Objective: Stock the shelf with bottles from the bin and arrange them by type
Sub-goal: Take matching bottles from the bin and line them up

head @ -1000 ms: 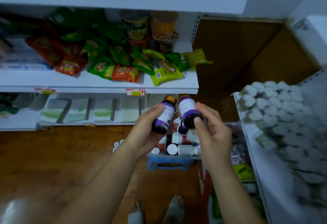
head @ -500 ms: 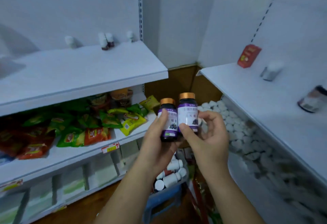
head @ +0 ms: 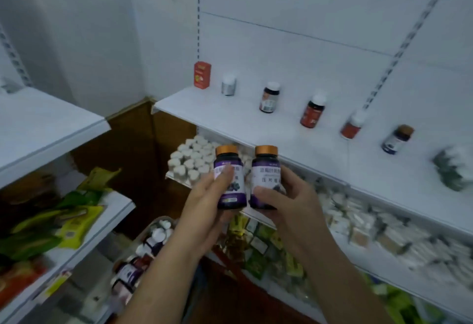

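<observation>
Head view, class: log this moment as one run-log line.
left hand: grips left purple-label bottle | right hand: grips right purple-label bottle | both: upright, side by side | shelf: gold-capped bottle stands in row

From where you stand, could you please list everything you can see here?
left purple bottle: one, purple label, gold cap, held upright
right purple bottle: one, same, held beside it
red box: one, red, far end of upper right shelf
shelf bottles: five, four white-capped, one gold-capped, spaced along that shelf
blurred object: one, green-white, shelf's near end
white-capped containers: many, white, under that shelf
snack packets: many, green and yellow, lower left shelf
binned bottles: several, mixed, below the hands
left hand: one, grips left purple bottle
right hand: one, grips right purple bottle
</observation>
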